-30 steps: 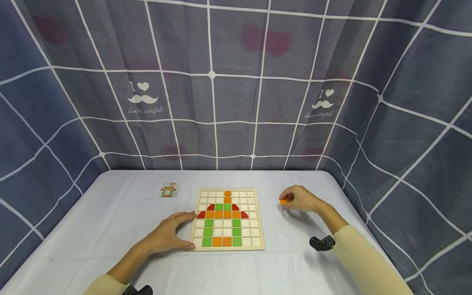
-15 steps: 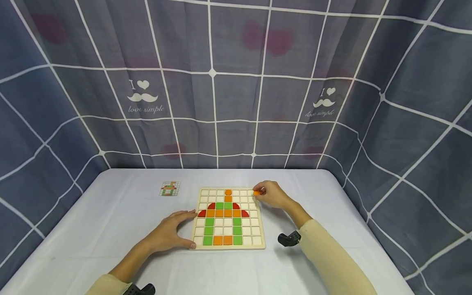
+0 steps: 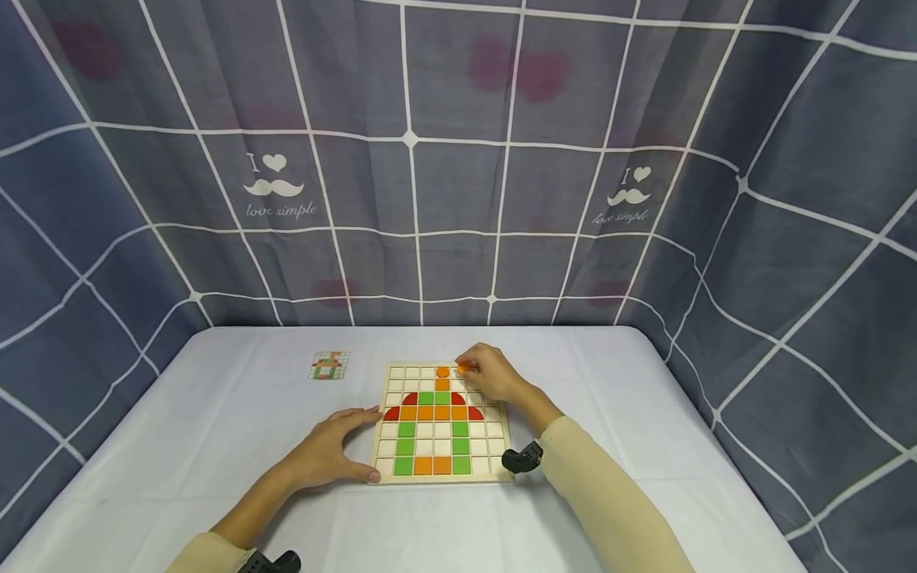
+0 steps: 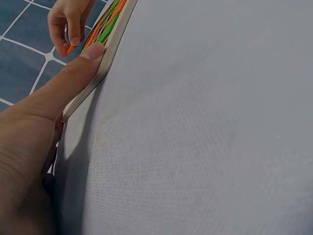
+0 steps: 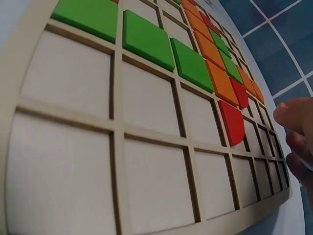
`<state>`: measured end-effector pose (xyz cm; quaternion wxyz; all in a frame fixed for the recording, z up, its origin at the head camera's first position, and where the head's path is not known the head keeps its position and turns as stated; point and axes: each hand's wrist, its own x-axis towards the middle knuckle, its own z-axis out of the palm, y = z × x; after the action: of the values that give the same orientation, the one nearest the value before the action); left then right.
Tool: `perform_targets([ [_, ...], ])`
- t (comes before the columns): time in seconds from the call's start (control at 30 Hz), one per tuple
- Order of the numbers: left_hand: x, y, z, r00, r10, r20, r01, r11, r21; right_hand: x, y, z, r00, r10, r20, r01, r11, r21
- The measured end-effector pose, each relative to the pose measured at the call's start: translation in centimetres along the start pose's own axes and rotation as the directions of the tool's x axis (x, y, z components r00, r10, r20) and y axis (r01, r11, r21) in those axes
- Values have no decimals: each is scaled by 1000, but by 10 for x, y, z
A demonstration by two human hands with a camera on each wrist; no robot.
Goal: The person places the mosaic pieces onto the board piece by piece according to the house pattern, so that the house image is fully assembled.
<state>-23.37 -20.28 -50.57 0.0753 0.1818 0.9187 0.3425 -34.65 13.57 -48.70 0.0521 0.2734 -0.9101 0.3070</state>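
Note:
A wooden grid board (image 3: 447, 480) lies on the table, with green, orange and red tiles set in its cells. My left hand (image 3: 322, 455) rests at the board's left side, fingers extended and thumb on the near corner. In the left wrist view the straight thumb (image 4: 73, 81) lies along the rim. Over the board's far row, my right hand (image 3: 494, 376) pinches a small orange piece (image 3: 462, 368) between thumb and fingers. Just left of it sits an orange round tile (image 3: 442, 372) above an orange square (image 3: 442, 385). Fingers partly cover the held piece.
A small printed card (image 3: 329, 366) with a coloured grid pattern lies left of the board's far corner. White cloth (image 3: 251, 382) covers the table. A dark checked curtain (image 3: 458, 191) stands behind and at both sides.
My right hand has carried the orange piece leftward from the cloth right of the board to over its far row. My left hand has stayed at the board's side.

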Motion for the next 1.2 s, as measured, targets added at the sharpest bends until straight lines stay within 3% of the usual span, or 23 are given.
perform_targets([
  [0.37, -2, -3, -1, 999, 43, -4, -43, 999, -18, 9, -2, 5, 998, 38, 41, -38, 999, 1],
  [0.93, 1, -5, 2, 999, 48, 1, -48, 999, -21, 8, 5, 9, 996, 70, 49, -70, 998, 8],
  [1.2, 0, -3, 1, 998, 60, 17, -60, 998, -15, -5, 7, -12, 997, 64, 39, -64, 998, -18],
])
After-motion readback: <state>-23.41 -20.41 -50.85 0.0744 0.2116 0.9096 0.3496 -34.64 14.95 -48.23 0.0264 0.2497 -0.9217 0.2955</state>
